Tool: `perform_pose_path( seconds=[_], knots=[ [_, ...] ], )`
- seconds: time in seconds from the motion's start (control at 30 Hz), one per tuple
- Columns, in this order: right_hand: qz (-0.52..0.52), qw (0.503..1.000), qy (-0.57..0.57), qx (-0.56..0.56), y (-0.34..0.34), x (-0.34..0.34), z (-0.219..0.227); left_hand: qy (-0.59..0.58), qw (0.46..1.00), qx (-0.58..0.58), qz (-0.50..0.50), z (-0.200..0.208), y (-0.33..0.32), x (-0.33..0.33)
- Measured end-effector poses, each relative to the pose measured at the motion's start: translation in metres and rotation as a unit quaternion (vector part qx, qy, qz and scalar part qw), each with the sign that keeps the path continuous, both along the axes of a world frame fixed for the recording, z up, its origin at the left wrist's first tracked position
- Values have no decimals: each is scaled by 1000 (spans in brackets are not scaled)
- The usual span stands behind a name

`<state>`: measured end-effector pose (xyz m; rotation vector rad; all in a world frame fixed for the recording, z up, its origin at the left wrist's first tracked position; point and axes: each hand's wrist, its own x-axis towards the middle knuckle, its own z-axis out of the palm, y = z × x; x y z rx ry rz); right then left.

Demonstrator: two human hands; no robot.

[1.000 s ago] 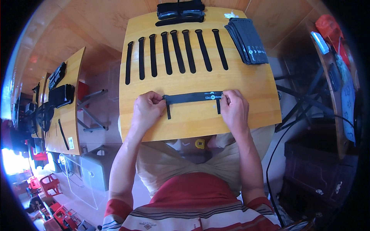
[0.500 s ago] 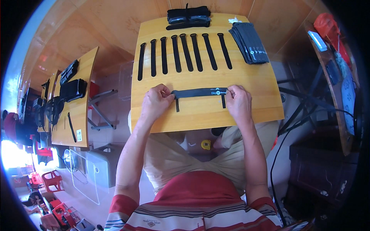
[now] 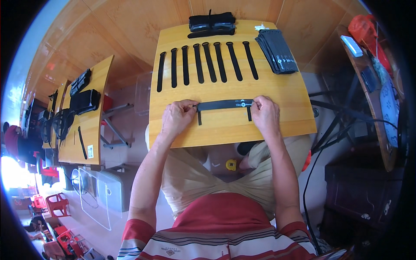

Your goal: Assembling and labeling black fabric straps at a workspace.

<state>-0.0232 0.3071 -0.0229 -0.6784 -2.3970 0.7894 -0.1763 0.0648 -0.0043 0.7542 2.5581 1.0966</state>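
A dark grey strap (image 3: 219, 105) with pale print near its right end is stretched level over the near half of the wooden table (image 3: 182, 134). My left hand (image 3: 177, 116) pinches its left end between thumb and fingers. At the other end, my right hand (image 3: 265, 113) pinches the strap the same way. Two short black strips (image 3: 199, 118) lie on the tabletop under it, one near each end. Beyond, several black cable straps (image 3: 209, 63) with looped ends lie in a row, pointing away from me.
A stack of dark grey straps (image 3: 277, 52) sits at the table's far right. A tied black bundle (image 3: 211, 21) lies at the far edge. Another table (image 3: 89, 134) with black bundles stands left. A yellow tape measure (image 3: 231, 164) is below the near edge.
The view has shifted slightly. Both hands keep their pinch on the strap, which stays stretched in nearly the same place; my right hand has moved slightly left.
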Motion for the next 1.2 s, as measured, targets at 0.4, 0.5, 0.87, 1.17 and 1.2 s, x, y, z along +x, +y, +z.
perform_pose_path(
  seconds=[0.4,0.5,0.87,1.17,1.2],
  knots=[
    [9,999,-13,33,1,3,3,103,993,-60,-8,2,1,10],
    [5,998,-47,37,0,4,9,107,993,-55,-3,0,0,11],
    [14,979,-147,144,-16,4,31,164,986,-30,-25,-5,-4,11],
    [209,959,8,192,-68,-11,22,164,986,7,-25,-4,-2,15],
    [214,958,-12,192,-70,-11,20,167,986,1,-29,-3,-3,16]
  ],
)
